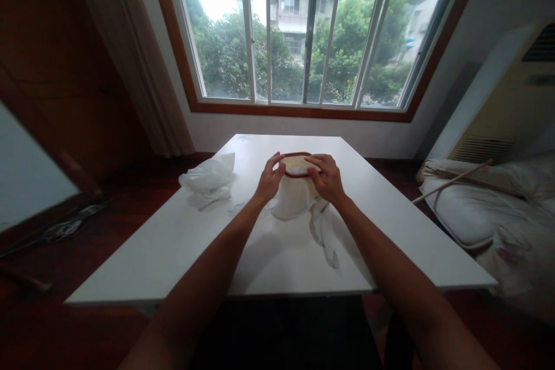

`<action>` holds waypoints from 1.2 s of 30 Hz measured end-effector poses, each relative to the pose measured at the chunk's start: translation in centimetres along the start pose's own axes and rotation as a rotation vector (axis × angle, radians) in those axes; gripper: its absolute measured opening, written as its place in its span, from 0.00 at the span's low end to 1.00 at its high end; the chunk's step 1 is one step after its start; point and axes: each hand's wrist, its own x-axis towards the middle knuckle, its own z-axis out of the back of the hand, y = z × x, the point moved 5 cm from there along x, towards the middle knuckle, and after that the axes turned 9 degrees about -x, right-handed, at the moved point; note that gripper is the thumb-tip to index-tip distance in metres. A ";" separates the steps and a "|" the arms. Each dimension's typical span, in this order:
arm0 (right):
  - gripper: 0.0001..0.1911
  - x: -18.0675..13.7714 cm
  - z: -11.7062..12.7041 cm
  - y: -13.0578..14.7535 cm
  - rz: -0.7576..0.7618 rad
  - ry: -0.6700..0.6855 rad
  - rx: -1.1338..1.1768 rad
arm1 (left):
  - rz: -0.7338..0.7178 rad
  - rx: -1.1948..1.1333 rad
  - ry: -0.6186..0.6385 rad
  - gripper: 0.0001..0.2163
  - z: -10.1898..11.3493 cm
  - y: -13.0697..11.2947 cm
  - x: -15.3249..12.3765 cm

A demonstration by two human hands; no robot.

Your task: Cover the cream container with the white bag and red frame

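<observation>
Both hands hold an embroidery hoop [296, 155], a reddish-brown rounded frame with pale, yellowish cloth stretched inside it. My left hand [269, 179] grips its left side, thumb at the near edge and fingers behind. At the right side, my right hand [326, 178] clasps the frame, its fingers reaching over the cloth and its thumb near the front rim. White cloth [289, 202] hangs from the hoop toward the tabletop, and a loose strip [323, 237] trails to the right. Fine detail on the stretched cloth is too blurred to make out.
The hoop is above a white table [173, 254]. A crumpled white plastic bag [208, 180] lies at the table's left edge. On the right are bulky white bundles [472, 208] with a thin stick [453, 181] across them. A window [295, 40] is behind the table.
</observation>
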 end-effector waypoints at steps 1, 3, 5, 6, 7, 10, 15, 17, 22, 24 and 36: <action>0.17 0.0 0.2 -0.8 -0.044 -0.028 0.031 | 0.012 -0.006 0.005 0.26 -0.1 0.0 0.0; 0.20 -0.1 0.1 -2.6 -0.144 -0.049 0.111 | 0.035 -0.024 0.017 0.25 -0.2 0.2 -0.1; 0.25 -0.5 -0.5 -4.6 -0.285 -0.032 0.220 | 0.048 -0.042 0.029 0.24 -0.4 0.3 -0.3; 0.27 -0.8 -1.0 -5.5 -0.367 -0.015 0.283 | 0.051 -0.049 0.032 0.24 -0.4 0.3 -0.3; 0.28 -1.2 -1.5 -6.3 -0.446 0.006 0.347 | 0.053 -0.054 0.032 0.24 -0.5 0.4 -0.4; 0.29 -2.2 -2.8 -7.5 -0.582 0.059 0.475 | 0.058 -0.059 0.031 0.24 -0.6 0.4 -0.5; 0.25 -2.7 -3.0 -7.6 -0.550 0.055 0.463 | 0.058 -0.065 0.044 0.24 -0.8 0.3 -0.5; 0.24 -2.8 -3.0 -7.6 -0.543 0.050 0.461 | 0.056 -0.066 0.052 0.25 -0.9 0.3 -0.5; 0.24 -2.7 -2.8 -7.5 -0.536 0.048 0.435 | 0.058 -0.049 0.055 0.25 -0.9 0.3 -0.5; 0.24 -2.6 -2.7 -7.2 -0.518 0.049 0.419 | 0.054 -0.031 0.052 0.24 -0.9 0.3 -0.6; 0.31 -2.0 -2.9 -6.9 -0.448 0.071 0.349 | 0.015 0.033 -0.008 0.22 -0.9 1.2 0.3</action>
